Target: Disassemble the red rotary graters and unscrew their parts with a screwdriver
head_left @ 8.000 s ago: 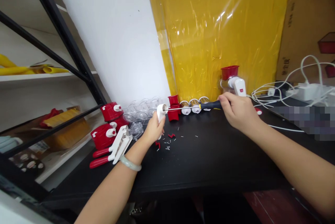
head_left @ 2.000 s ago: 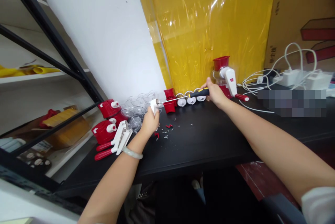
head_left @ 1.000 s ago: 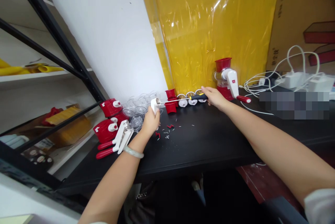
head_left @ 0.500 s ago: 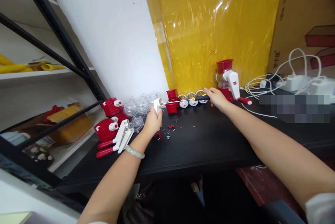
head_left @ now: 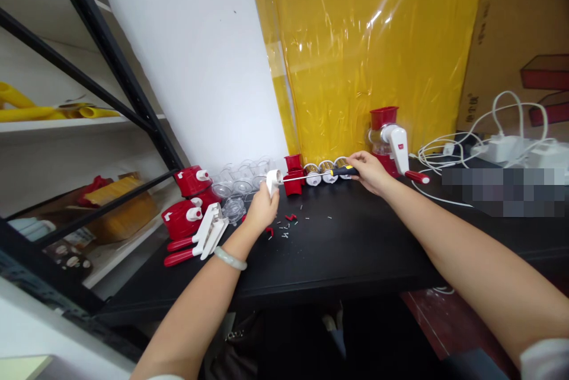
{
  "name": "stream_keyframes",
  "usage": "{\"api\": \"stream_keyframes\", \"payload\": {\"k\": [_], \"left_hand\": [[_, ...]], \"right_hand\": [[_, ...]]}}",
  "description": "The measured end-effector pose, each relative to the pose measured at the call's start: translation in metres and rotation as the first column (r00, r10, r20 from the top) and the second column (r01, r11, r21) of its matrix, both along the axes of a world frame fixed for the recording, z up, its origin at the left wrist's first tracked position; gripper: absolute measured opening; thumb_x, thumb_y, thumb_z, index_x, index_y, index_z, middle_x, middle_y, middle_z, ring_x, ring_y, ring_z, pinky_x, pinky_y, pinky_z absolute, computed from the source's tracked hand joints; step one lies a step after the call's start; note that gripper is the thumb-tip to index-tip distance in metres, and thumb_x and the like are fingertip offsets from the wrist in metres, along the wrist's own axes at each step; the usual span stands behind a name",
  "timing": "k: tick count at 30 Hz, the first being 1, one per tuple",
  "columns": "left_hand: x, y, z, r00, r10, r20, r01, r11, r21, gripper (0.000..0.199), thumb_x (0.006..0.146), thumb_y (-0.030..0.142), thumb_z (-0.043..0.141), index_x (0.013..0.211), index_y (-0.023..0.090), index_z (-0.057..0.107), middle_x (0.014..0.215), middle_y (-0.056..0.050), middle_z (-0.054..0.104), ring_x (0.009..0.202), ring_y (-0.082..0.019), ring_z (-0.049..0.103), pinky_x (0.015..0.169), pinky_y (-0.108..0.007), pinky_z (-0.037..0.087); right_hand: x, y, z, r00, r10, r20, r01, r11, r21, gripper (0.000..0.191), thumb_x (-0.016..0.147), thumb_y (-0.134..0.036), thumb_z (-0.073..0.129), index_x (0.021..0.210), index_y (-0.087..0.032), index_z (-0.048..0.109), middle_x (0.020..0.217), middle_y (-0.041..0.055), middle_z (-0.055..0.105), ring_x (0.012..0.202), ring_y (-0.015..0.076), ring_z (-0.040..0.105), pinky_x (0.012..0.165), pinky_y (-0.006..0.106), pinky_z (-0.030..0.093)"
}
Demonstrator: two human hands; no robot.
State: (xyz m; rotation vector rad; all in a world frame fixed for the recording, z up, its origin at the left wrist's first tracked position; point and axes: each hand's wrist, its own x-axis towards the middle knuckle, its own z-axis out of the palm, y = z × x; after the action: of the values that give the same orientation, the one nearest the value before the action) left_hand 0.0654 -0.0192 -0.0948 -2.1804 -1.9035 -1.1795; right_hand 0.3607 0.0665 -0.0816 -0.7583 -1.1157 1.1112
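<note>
My left hand (head_left: 264, 209) is closed round a small white plastic part (head_left: 273, 180), its round opening turned to the right. In my right hand (head_left: 368, 172) is the dark handle of a long screwdriver (head_left: 342, 171); its shaft points left and the tip meets the opening of the white part. Small screws (head_left: 284, 235) and red clips (head_left: 290, 217) lie on the black table (head_left: 338, 249) below. Behind the shaft are a red plastic part (head_left: 293, 181) and white-rimmed metal drums (head_left: 328, 172).
Red bases (head_left: 181, 218), white crank arms with red handles (head_left: 208, 238) and clear plastic parts (head_left: 242, 181) sit at the left. An assembled red and white grinder (head_left: 384, 137) stands at the right, near white cables (head_left: 444, 152). A shelf frame (head_left: 102, 42) rises far left.
The view has shifted slightly. The white part in my left hand has tilted, its opening turning a little toward the camera. Both hands keep hold of their things.
</note>
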Motion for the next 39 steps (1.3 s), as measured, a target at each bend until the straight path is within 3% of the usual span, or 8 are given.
{"api": "stream_keyframes", "payload": {"k": [8, 13, 16, 19, 22, 30, 39], "left_hand": [[-0.004, 0.001, 0.007, 0.993, 0.075, -0.094, -0.071, 0.997, 0.040, 0.027, 0.088, 0.037, 0.046, 0.105, 0.016, 0.049, 0.072, -0.007, 0.064, 0.069, -0.026, 0.065, 0.069, -0.038, 0.049], [-0.013, 0.004, 0.010, 0.995, 0.096, 0.031, -0.100, 0.985, 0.141, 0.028, 0.080, 0.037, 0.059, 0.101, 0.019, 0.053, 0.076, -0.005, 0.067, 0.072, -0.024, 0.066, 0.069, -0.034, 0.049], [-0.010, 0.002, 0.013, 0.997, 0.016, 0.082, -0.031, 0.982, 0.186, 0.035, 0.076, 0.040, 0.066, 0.103, 0.020, 0.055, 0.085, -0.005, 0.071, 0.081, -0.023, 0.068, 0.075, -0.033, 0.049], [-0.002, -0.001, 0.012, 0.986, -0.139, 0.088, 0.126, 0.983, 0.137, 0.046, 0.073, 0.038, 0.071, 0.111, 0.019, 0.054, 0.089, -0.005, 0.073, 0.087, -0.023, 0.068, 0.081, -0.034, 0.049], [0.003, -0.003, 0.009, 0.974, -0.218, 0.060, 0.216, 0.975, 0.050, 0.047, 0.073, 0.036, 0.072, 0.113, 0.017, 0.055, 0.087, -0.006, 0.073, 0.087, -0.024, 0.068, 0.083, -0.037, 0.049], [-0.001, -0.001, 0.007, 0.951, -0.308, 0.034, 0.310, 0.949, -0.054, 0.061, 0.067, 0.034, 0.079, 0.119, 0.016, 0.053, 0.094, -0.008, 0.074, 0.093, -0.026, 0.068, 0.088, -0.038, 0.049], [0.001, -0.001, 0.006, 0.953, -0.296, -0.058, 0.290, 0.952, -0.097, 0.054, 0.069, 0.032, 0.074, 0.117, 0.015, 0.057, 0.085, -0.004, 0.072, 0.080, -0.023, 0.068, 0.079, -0.035, 0.051]], "right_hand": [[0.009, 0.013, -0.005, 0.997, -0.068, 0.024, 0.068, 0.998, 0.019, 0.011, 0.068, -0.022, 0.061, 0.070, -0.020, 0.050, 0.065, -0.0033, 0.048, 0.053, 0.0087, 0.048, 0.038, 0.017, 0.033], [0.010, 0.017, -0.011, 0.989, -0.107, 0.105, 0.106, 0.994, 0.020, 0.012, 0.066, -0.022, 0.063, 0.073, -0.020, 0.054, 0.065, -0.0031, 0.050, 0.054, 0.0097, 0.048, 0.038, 0.017, 0.034], [0.008, 0.014, -0.011, 0.978, -0.107, 0.177, 0.106, 0.994, 0.016, 0.014, 0.064, -0.022, 0.063, 0.075, -0.019, 0.056, 0.068, -0.0020, 0.053, 0.058, 0.0107, 0.051, 0.041, 0.018, 0.038], [0.006, 0.009, -0.010, 0.962, -0.108, 0.250, 0.104, 0.994, 0.031, 0.014, 0.065, -0.024, 0.062, 0.077, -0.020, 0.056, 0.073, -0.0008, 0.056, 0.064, 0.0120, 0.053, 0.044, 0.018, 0.042], [0.006, 0.007, -0.009, 0.953, -0.112, 0.280, 0.105, 0.994, 0.042, 0.013, 0.065, -0.025, 0.061, 0.076, -0.020, 0.055, 0.073, -0.0003, 0.056, 0.065, 0.0126, 0.054, 0.044, 0.019, 0.043], [0.006, 0.009, -0.010, 0.950, -0.109, 0.293, 0.103, 0.994, 0.035, 0.015, 0.064, -0.027, 0.063, 0.075, -0.020, 0.056, 0.071, 0.0001, 0.056, 0.062, 0.0125, 0.053, 0.044, 0.019, 0.041], [0.005, 0.004, -0.007, 0.945, -0.109, 0.309, 0.104, 0.994, 0.034, 0.015, 0.064, -0.025, 0.060, 0.077, -0.020, 0.056, 0.078, 0.0015, 0.059, 0.067, 0.0132, 0.054, 0.045, 0.019, 0.041]]}}
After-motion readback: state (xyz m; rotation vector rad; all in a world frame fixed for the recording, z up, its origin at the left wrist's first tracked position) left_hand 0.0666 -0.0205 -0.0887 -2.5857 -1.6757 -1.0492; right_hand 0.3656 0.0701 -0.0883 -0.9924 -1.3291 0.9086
